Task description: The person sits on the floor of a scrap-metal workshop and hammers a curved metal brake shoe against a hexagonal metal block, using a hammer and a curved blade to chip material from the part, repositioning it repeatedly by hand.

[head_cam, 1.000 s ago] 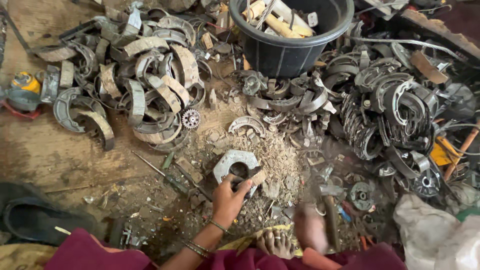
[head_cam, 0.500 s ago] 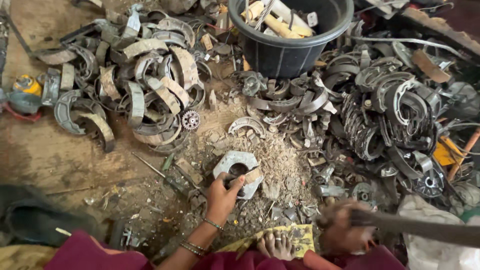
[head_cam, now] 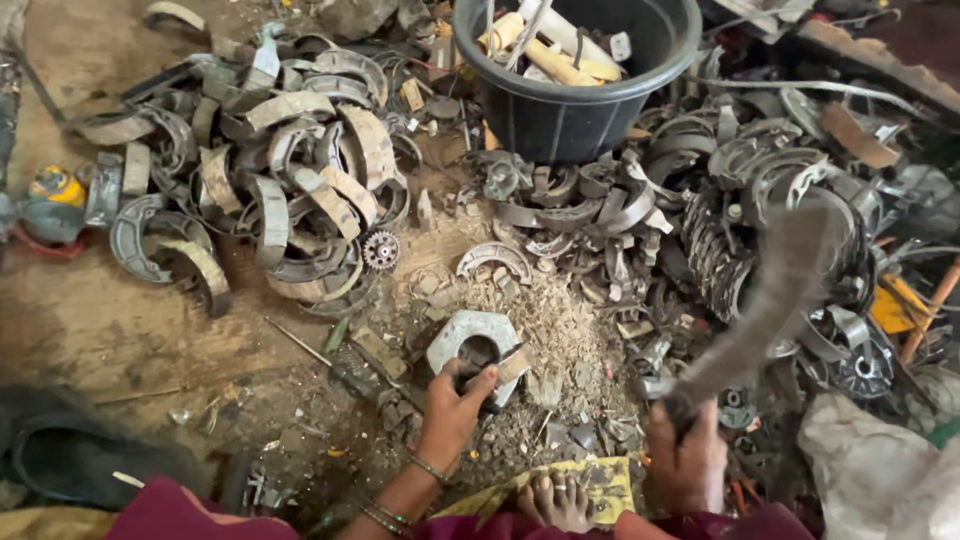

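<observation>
I see the largest mass first: a heap of dark brake shoes and metal rings (head_cam: pixel 770 200) filling the 2 to 3 o'clock side of the ground. A second spread of curved, rusty brake shoes (head_cam: pixel 290 190) lies at 10 to 11 o'clock. At 12 o'clock stands a black plastic bucket (head_cam: pixel 575 110) with pale sticks and scraps inside it. A white sack (head_cam: pixel 880 470) sits at 4 o'clock, and a dark sandal (head_cam: pixel 80 460) at 8 o'clock on the dirt floor (head_cam: pixel 90 330).

Rising from 5 o'clock toward 2 o'clock, I see a long blurred tool, which I take for a hammer (head_cam: pixel 760 320); its head is smeared and I cannot tell its shape. My right hand (head_cam: pixel 685 465) is closed round its handle at the lower end.

Near the centre, slightly toward 6 o'clock, lies a grey hexagonal metal block (head_cam: pixel 470 335) with a round hole in it, resting in crumbled debris. My left hand (head_cam: pixel 455 410) comes up from 6 o'clock, bangles at the wrist, fingers pinched on a small curved brake shoe piece (head_cam: pixel 505 365) pressed against the block's lower right edge. A bare foot (head_cam: pixel 555 500) rests on a yellow scrap at 6 o'clock, between the two hands.

A small toothed gear (head_cam: pixel 381 250) lies at 10 o'clock from the block, just beside the rusty shoes
</observation>
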